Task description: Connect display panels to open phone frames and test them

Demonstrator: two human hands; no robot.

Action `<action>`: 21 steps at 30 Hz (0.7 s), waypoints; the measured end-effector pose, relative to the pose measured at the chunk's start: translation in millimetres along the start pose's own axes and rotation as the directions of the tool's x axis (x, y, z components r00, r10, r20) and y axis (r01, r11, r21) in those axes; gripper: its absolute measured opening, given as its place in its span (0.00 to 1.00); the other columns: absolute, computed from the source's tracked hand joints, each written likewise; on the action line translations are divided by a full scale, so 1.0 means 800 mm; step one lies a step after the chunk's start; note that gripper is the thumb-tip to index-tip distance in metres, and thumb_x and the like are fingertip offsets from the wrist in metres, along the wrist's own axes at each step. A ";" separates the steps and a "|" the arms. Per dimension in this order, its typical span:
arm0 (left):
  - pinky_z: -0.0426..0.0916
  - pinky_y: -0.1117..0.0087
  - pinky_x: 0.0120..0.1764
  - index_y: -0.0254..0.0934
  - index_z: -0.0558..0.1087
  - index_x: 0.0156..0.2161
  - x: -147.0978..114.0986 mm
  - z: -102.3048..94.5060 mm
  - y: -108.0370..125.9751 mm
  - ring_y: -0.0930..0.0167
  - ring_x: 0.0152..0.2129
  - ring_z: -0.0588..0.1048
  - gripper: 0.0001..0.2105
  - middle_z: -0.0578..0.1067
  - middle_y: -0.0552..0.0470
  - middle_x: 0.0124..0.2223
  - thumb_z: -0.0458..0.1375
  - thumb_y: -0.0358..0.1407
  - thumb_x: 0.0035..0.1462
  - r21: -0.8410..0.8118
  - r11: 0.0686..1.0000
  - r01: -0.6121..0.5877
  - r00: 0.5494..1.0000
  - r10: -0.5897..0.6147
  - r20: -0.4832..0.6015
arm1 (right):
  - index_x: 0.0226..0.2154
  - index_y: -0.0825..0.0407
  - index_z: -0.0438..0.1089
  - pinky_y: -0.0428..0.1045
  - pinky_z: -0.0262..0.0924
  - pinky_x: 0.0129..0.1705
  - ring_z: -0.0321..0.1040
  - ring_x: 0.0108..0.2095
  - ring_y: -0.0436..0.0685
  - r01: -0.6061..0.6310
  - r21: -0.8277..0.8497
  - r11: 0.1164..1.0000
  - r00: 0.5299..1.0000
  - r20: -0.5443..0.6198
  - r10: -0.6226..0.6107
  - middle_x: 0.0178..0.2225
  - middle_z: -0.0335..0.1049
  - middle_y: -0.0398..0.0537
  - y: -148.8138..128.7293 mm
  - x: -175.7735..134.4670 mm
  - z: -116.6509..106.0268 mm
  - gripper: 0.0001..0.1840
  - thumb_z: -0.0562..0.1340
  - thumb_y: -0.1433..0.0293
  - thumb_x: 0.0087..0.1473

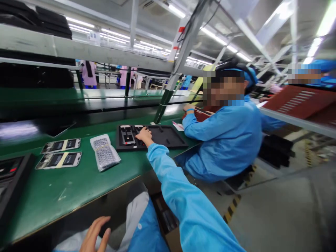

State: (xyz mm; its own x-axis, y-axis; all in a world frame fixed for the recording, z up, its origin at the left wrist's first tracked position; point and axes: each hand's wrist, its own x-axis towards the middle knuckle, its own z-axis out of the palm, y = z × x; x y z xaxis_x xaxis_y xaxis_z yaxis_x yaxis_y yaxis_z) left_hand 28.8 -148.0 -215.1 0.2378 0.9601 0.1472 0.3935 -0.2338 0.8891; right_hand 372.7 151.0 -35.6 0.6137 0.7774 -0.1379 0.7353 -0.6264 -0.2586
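While my right hand (144,135) is lying over the black tray (165,134), the covered phone part (138,128) is sitting beneath it, in the second column from the tray's left edge. Its far end is showing just beyond my fingers, toward the tray's far edge. Its long axis seems to be running from that edge to the near one, matching the neighbouring phone part (128,138) just left of my hand. My fingers are bending down over it, but I cannot tell whether they are gripping. My left hand (96,236) is hanging over my lap, fingers parted and nothing showing in it, short of the near edge of the counter (78,189); it is lying well apart from the tray, leaving my right far nearer.
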 end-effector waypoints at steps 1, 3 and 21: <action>0.75 0.62 0.53 0.46 0.79 0.50 0.001 -0.008 0.008 0.60 0.50 0.79 0.18 0.79 0.49 0.52 0.57 0.51 0.64 0.009 1.000 -0.004 0.999 0.003 0.040 | 0.71 0.62 0.40 0.66 0.58 0.61 0.51 0.67 0.74 -0.010 -0.011 1.000 1.000 0.004 0.011 0.67 0.51 0.78 -0.001 0.000 0.000 0.61 0.73 0.57 0.49; 0.75 0.61 0.54 0.44 0.78 0.52 0.003 -0.022 0.028 0.61 0.52 0.78 0.18 0.78 0.47 0.53 0.56 0.49 0.65 0.034 0.999 0.017 0.998 -0.019 0.055 | 0.72 0.64 0.38 0.67 0.56 0.62 0.50 0.67 0.75 -0.035 -0.030 0.999 0.999 0.005 0.035 0.67 0.49 0.79 -0.003 0.001 0.001 0.62 0.72 0.55 0.51; 0.69 0.57 0.54 0.24 0.74 0.52 0.339 -0.075 0.147 0.57 0.51 0.73 0.13 0.74 0.32 0.52 0.52 0.30 0.68 0.660 0.749 0.057 0.998 -0.056 -0.023 | 0.47 0.57 0.70 0.59 0.61 0.58 0.66 0.51 0.66 0.822 0.196 0.534 0.556 -0.474 -0.683 0.47 0.69 0.63 -0.008 -0.144 0.083 0.22 0.54 0.60 0.58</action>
State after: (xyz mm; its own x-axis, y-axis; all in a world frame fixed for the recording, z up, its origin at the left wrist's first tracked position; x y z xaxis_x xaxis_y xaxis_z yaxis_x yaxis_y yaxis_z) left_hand 86.1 94.3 -44.3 0.1950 0.9749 0.1072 0.8947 -0.2216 0.3879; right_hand 278.5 69.4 -81.5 -0.0243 0.8330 0.5528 0.8412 0.3158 -0.4389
